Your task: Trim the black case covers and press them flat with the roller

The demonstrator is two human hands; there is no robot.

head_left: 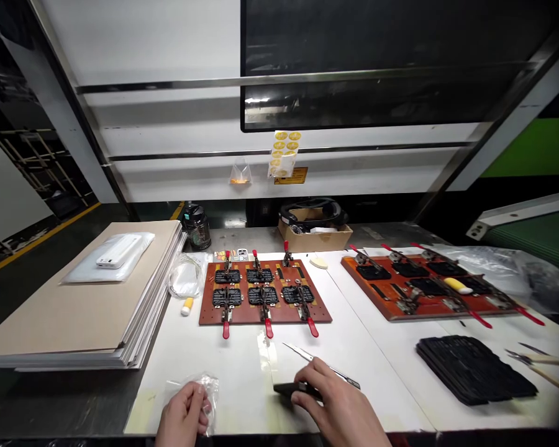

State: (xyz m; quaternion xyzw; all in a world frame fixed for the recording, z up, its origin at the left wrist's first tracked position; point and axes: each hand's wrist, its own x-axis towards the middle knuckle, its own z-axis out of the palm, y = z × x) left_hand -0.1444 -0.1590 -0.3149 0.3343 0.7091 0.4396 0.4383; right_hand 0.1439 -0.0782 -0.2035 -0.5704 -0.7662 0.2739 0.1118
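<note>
My left hand (183,411) pinches a crumpled clear plastic bag (206,396) near the front edge of the white table (242,403). My right hand (330,398) grips a flat black part (289,390), and a slim metal tool (317,360) lies under or along that hand. I cannot tell whether the hand also holds the tool. Ahead of both hands stands an orange-brown fixture board (265,316) with several black parts held by red-handled toggle clamps (266,320).
A second clamped fixture board (428,307) lies to the right, beyond a stack of black trays (475,369) and tweezers (535,359). A tall pile of sheets (84,298) stands to the left. A cardboard box (315,237) and black jar (198,228) stand behind.
</note>
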